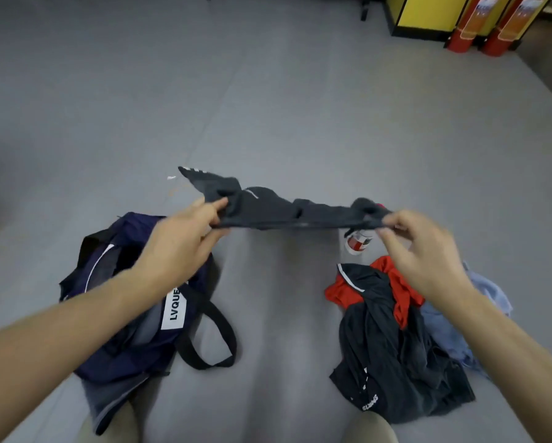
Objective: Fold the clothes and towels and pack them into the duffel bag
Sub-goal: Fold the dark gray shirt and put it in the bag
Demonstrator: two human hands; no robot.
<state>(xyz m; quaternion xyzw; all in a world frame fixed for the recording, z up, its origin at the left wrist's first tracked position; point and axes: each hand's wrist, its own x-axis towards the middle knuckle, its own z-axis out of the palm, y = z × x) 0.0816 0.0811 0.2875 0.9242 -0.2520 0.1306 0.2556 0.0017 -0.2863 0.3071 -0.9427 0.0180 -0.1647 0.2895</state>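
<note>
Grey floor [268, 91], duffel bag [134, 302] holding clothes [108, 276].

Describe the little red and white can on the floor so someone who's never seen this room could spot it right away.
Start at the heap of unfolded clothes on the grey floor, to the person's right. Just beyond its far edge, under the dark garment stretched between both hands, stands the can. It is the only small, hard, red-and-white thing among soft fabrics.
</note>
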